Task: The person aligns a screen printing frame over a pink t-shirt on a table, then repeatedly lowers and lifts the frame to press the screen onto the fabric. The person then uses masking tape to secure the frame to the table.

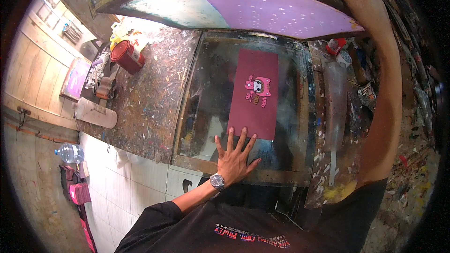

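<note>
A maroon rectangular sheet point(253, 122), printed with a pink cartoon figure and lettering, lies on a glass pane point(206, 93) set in a wooden worktable. My left hand point(234, 156) is flat and open, its fingers spread, with the fingertips on the sheet's near edge. Beyond the sheet, a screen printing frame point(225, 7) stands tilted up. Its mesh is purple with small white stars and pale teal at the left. My right hand point(363, 1) reaches far up and grips the frame's upper right edge; part of the fingers is hidden behind it.
Left of the glass, the paint-stained tabletop point(154, 98) bears a red can point(127, 56) and a whitish plastic bottle point(96, 112). Right of it are a long translucent strip point(335, 107) and a small red container point(335, 46). A blue water jug point(70, 153) stands low at left.
</note>
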`<move>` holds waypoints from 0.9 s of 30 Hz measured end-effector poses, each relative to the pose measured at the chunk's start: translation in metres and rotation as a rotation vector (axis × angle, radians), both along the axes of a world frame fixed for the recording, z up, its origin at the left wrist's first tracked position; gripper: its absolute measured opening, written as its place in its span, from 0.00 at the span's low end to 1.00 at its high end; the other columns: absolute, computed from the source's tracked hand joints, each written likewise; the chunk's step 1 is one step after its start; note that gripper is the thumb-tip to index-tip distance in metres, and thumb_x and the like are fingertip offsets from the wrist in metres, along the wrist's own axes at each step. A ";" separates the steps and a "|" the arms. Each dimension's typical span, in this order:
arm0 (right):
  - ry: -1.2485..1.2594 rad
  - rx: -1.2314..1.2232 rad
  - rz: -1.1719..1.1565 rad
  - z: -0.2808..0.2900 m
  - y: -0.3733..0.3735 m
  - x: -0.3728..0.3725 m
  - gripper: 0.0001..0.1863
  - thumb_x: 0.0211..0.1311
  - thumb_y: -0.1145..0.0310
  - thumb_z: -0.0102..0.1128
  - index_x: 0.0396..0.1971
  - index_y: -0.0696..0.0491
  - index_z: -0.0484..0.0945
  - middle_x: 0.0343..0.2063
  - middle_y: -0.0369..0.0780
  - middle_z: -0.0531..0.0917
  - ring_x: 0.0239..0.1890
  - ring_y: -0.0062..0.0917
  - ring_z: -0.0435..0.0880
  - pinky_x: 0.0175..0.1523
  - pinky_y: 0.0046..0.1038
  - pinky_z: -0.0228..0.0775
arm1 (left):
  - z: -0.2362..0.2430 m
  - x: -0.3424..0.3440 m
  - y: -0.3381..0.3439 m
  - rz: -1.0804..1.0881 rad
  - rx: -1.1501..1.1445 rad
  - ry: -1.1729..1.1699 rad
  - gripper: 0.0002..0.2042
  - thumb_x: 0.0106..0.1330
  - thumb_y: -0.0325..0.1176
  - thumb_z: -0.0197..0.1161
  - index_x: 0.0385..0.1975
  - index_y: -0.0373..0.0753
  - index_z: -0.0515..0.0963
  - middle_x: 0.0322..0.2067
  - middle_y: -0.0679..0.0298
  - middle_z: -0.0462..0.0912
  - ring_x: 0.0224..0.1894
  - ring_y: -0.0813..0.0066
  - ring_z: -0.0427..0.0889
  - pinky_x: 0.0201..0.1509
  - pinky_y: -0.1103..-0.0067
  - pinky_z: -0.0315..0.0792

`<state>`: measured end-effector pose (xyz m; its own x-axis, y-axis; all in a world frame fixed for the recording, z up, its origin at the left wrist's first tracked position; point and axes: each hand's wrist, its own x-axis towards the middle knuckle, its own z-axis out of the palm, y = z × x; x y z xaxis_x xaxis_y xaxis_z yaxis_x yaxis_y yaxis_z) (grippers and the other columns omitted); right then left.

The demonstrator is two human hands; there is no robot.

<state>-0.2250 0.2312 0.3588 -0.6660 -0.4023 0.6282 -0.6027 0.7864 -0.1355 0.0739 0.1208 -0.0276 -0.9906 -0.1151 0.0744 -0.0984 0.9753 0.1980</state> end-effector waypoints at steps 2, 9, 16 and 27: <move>-0.017 -0.039 0.024 0.010 0.001 -0.003 0.35 0.64 0.35 0.64 0.23 0.59 0.87 0.14 0.45 0.80 0.19 0.32 0.80 0.29 0.36 0.68 | 0.000 -0.004 0.004 -0.016 0.011 0.025 0.42 0.68 0.71 0.54 0.80 0.59 0.58 0.82 0.58 0.49 0.83 0.41 0.40 0.73 0.27 0.22; 0.025 0.047 0.094 0.004 0.012 -0.051 0.38 0.67 0.32 0.58 0.26 0.59 0.85 0.16 0.43 0.79 0.20 0.30 0.80 0.30 0.37 0.69 | 0.001 -0.003 0.002 -0.025 0.007 0.042 0.43 0.67 0.70 0.57 0.80 0.58 0.60 0.82 0.56 0.51 0.83 0.41 0.40 0.74 0.28 0.23; -0.038 0.190 0.232 -0.115 0.061 0.086 0.36 0.44 0.41 0.83 0.38 0.59 0.84 0.32 0.46 0.85 0.34 0.43 0.86 0.41 0.39 0.77 | 0.069 0.050 -0.016 -0.305 0.272 0.384 0.35 0.62 0.49 0.76 0.71 0.53 0.74 0.74 0.50 0.66 0.79 0.40 0.55 0.79 0.43 0.47; -0.346 0.071 0.235 -0.356 0.089 0.196 0.33 0.46 0.39 0.79 0.36 0.54 0.81 0.33 0.40 0.79 0.37 0.37 0.78 0.47 0.42 0.67 | 0.058 0.008 -0.086 -0.252 0.137 -0.055 0.32 0.68 0.51 0.70 0.67 0.41 0.75 0.70 0.55 0.73 0.74 0.58 0.69 0.77 0.56 0.61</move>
